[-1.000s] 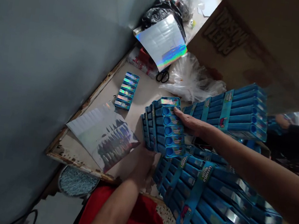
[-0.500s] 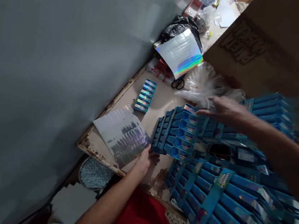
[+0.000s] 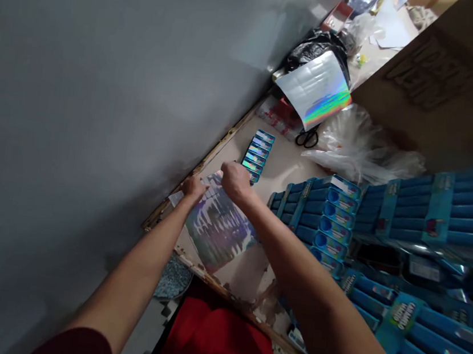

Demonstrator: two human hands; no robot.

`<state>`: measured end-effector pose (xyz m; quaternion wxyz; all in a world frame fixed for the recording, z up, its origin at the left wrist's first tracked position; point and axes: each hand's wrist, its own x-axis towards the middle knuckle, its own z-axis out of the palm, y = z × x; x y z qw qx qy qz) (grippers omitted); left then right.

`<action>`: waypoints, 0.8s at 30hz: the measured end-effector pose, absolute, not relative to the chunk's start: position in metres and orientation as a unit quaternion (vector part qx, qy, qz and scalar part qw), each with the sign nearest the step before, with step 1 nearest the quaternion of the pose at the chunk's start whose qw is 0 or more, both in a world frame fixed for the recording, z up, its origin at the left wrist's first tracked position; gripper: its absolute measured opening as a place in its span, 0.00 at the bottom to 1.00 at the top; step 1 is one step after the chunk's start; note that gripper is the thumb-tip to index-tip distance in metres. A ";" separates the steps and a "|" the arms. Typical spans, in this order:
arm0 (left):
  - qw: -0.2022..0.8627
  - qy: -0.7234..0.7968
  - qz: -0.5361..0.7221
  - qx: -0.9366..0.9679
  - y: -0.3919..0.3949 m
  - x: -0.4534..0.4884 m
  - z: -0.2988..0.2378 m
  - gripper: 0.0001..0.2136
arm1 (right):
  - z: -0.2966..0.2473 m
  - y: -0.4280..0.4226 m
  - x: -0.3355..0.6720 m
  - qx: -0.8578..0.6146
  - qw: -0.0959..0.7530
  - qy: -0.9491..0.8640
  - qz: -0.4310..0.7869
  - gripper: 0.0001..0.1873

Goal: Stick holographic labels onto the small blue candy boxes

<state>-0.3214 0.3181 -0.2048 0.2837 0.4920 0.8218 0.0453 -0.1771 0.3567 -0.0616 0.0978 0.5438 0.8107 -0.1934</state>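
Note:
A holographic sticker sheet [image 3: 217,226] lies flat on the worn table [image 3: 251,270] near its left edge. My left hand [image 3: 194,187] rests on the sheet's far left corner with fingers curled down. My right hand [image 3: 234,180] is closed in a pinch over the sheet's far edge; what it pinches is hidden. Just beyond my right hand sits a short row of small blue boxes with shiny labels [image 3: 256,155]. To the right stands a banded bundle of blue boxes [image 3: 321,222].
More banded blue box bundles [image 3: 439,207] pile up at right and lower right. A second holographic sheet [image 3: 316,89], scissors [image 3: 308,137], a clear plastic bag [image 3: 360,149], a black bag and a large cardboard box [image 3: 446,82] crowd the far end. A grey wall runs along the left.
My right hand left the blue box bundle and swung left to the sticker sheet. My left hand slid from the sheet's near edge up to its far corner. The view shifted.

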 end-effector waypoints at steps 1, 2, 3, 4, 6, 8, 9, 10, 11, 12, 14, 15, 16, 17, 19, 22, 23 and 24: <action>0.302 0.814 0.053 0.493 0.315 -0.327 -0.206 0.14 | -0.077 0.346 -0.172 0.535 0.082 0.819 -0.189 0.16; 0.312 0.805 0.066 0.500 0.310 -0.333 -0.206 0.13 | -0.091 0.337 -0.168 0.519 0.064 0.833 -0.181 0.18; 0.314 0.797 0.082 0.510 0.306 -0.340 -0.205 0.13 | -0.104 0.329 -0.165 0.495 0.044 0.851 -0.170 0.20; 0.313 0.790 0.096 0.519 0.303 -0.347 -0.203 0.14 | -0.115 0.323 -0.164 0.470 0.024 0.868 -0.158 0.22; 0.316 0.777 0.113 0.532 0.299 -0.360 -0.200 0.13 | -0.133 0.317 -0.170 0.422 -0.001 0.895 -0.142 0.26; 0.323 0.766 0.121 0.543 0.299 -0.370 -0.198 0.14 | -0.146 0.318 -0.181 0.391 -0.008 0.910 -0.138 0.28; 0.326 0.761 0.124 0.547 0.299 -0.374 -0.198 0.14 | -0.150 0.320 -0.187 0.380 -0.004 0.915 -0.138 0.28; 0.330 0.756 0.126 0.551 0.300 -0.377 -0.199 0.14 | -0.154 0.322 -0.193 0.372 0.002 0.918 -0.139 0.28; 0.334 0.752 0.128 0.554 0.300 -0.379 -0.201 0.14 | -0.156 0.324 -0.198 0.369 0.007 0.919 -0.139 0.28; 0.338 0.747 0.131 0.557 0.299 -0.381 -0.202 0.15 | -0.159 0.326 -0.201 0.367 0.012 0.920 -0.139 0.27; 0.347 0.739 0.137 0.561 0.296 -0.383 -0.206 0.15 | -0.161 0.328 -0.204 0.362 0.017 0.921 -0.139 0.27; 0.351 0.736 0.140 0.562 0.295 -0.384 -0.207 0.15 | -0.162 0.328 -0.204 0.356 0.019 0.924 -0.141 0.27; 0.354 0.733 0.144 0.563 0.293 -0.384 -0.208 0.15 | -0.163 0.328 -0.204 0.349 0.020 0.926 -0.142 0.27; 0.357 0.730 0.148 0.563 0.291 -0.385 -0.209 0.16 | -0.164 0.328 -0.203 0.343 0.021 0.928 -0.144 0.26; 0.361 0.728 0.152 0.563 0.288 -0.385 -0.210 0.16 | -0.166 0.325 -0.199 0.337 0.022 0.930 -0.143 0.26; 0.358 0.732 0.155 0.559 0.286 -0.385 -0.209 0.15 | -0.168 0.312 -0.188 0.329 0.017 0.933 -0.141 0.22; 0.353 0.734 0.156 0.558 0.285 -0.385 -0.208 0.15 | -0.168 0.306 -0.184 0.328 0.014 0.934 -0.143 0.21; 0.348 0.736 0.157 0.558 0.285 -0.384 -0.207 0.14 | -0.168 0.300 -0.180 0.334 0.008 0.931 -0.145 0.19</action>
